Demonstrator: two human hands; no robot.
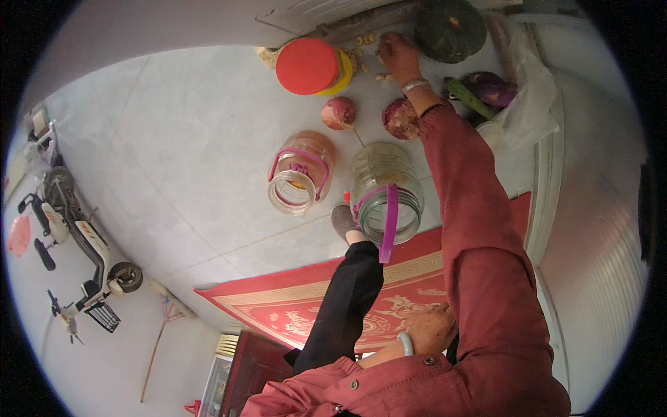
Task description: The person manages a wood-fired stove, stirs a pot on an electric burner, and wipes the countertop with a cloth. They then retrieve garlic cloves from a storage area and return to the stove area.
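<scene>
My right hand [398,56] reaches down to the tiled floor beside several small pale pieces [365,39], perhaps garlic cloves, with a dark green pumpkin [452,30] at its side. Its fingertips are hard to make out. Near my lap rests my left hand [431,329], with a pale bangle at its wrist; whether it holds anything cannot be seen. Below the reaching arm lie a purple onion [401,119] and a second reddish onion [338,112]. Two clear jars with purple handles, one larger [388,161] and one smaller [307,151], stand uncapped between the onions and me.
A red-lidded jar [306,66] stands by the pale pieces. Eggplants [492,88], a green vegetable [469,99] and a plastic bag [536,99] lie at the right near the door frame. A red patterned mat [271,307] is underfoot. An electric scooter [91,245] stands far left.
</scene>
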